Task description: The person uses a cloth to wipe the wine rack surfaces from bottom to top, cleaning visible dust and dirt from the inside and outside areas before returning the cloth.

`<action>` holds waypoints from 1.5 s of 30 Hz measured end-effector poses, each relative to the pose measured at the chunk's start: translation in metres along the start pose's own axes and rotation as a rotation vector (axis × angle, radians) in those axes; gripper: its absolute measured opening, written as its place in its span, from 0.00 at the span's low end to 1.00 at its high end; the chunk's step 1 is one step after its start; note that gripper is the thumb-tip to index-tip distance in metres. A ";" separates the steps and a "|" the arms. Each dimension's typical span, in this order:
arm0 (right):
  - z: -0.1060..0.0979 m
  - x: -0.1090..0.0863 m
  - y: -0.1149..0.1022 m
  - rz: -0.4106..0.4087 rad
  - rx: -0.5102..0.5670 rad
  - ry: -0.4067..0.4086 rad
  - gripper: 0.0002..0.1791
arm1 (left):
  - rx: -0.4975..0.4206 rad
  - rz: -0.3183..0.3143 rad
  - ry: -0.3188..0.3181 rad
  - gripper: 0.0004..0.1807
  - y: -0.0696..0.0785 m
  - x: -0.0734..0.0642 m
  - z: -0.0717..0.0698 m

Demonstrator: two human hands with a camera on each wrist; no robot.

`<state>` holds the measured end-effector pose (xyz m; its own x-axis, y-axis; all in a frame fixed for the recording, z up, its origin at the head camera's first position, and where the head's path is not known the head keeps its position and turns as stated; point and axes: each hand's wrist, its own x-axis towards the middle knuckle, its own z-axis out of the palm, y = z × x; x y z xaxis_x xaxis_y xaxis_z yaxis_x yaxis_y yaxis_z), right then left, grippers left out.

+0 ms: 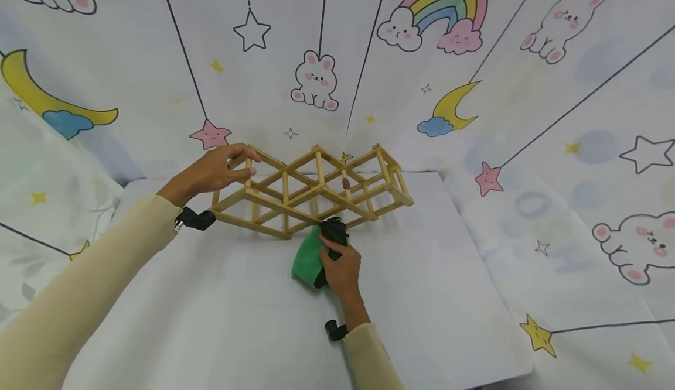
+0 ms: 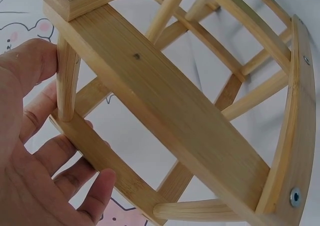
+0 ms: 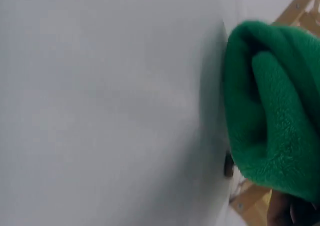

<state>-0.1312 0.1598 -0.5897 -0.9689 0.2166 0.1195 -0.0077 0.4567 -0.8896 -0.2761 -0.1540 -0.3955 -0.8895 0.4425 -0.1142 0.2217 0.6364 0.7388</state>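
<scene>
A light wooden lattice rack (image 1: 285, 188) of slats and round dowels stands at the back of the white table. My left hand (image 1: 211, 170) holds its left end; the left wrist view shows thumb and fingers around a short upright dowel (image 2: 67, 78), with other fingertips against a lower slat (image 2: 107, 161). At the rack's front, near its middle, my right hand (image 1: 344, 267) grips a plush green cloth (image 1: 304, 261). A crumpled black part or item (image 1: 335, 229) shows with the cloth; its kind is unclear. In the right wrist view the folded cloth (image 3: 287, 131) hides most of the fingers.
The white tabletop (image 1: 237, 314) extends in front of the rack. Behind and beside it hangs a white sheet (image 1: 285, 91) printed with bunnies, stars and moons, close to the rack's back. Metal screw heads (image 2: 295, 196) show on the rack's slats.
</scene>
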 end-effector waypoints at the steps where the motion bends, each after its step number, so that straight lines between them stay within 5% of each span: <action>1: 0.003 -0.001 -0.002 -0.029 0.023 -0.044 0.18 | -0.002 0.002 0.002 0.18 0.000 0.000 0.000; 5: 0.017 -0.002 -0.009 -0.064 0.050 -0.084 0.18 | -0.007 0.011 0.001 0.18 -0.001 0.002 0.003; 9: 0.031 0.002 -0.009 0.030 0.080 -0.044 0.17 | -0.008 0.029 -0.001 0.18 -0.001 0.005 0.006; 15: 0.042 0.005 -0.009 0.105 0.006 -0.165 0.17 | -0.007 0.035 0.009 0.17 -0.001 0.005 0.007; 22: 0.052 -0.009 -0.014 0.052 0.097 0.105 0.18 | 0.000 0.040 0.011 0.17 -0.002 0.004 0.007; 28: 0.055 -0.003 -0.017 0.132 0.017 -0.123 0.17 | 0.001 0.031 0.012 0.17 -0.004 0.000 0.006; 32: 0.050 -0.009 -0.041 -0.028 0.030 -0.217 0.16 | 0.008 0.033 0.020 0.17 -0.006 -0.002 0.004; 36: 0.061 -0.015 -0.074 -0.295 0.098 -0.265 0.15 | 0.003 0.038 0.025 0.17 -0.005 0.000 0.002; 41: 0.093 -0.013 -0.106 -0.591 -0.076 -0.208 0.16 | 0.004 0.033 0.034 0.17 -0.004 0.001 0.001; 45: 0.116 -0.006 -0.119 -0.638 -0.166 -0.156 0.14 | 0.015 0.039 0.026 0.17 -0.004 0.002 -0.001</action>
<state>-0.1527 0.0038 -0.5355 -0.8114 -0.2612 0.5229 -0.5643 0.5830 -0.5845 -0.2792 -0.1560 -0.3977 -0.8899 0.4510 -0.0679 0.2625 0.6282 0.7325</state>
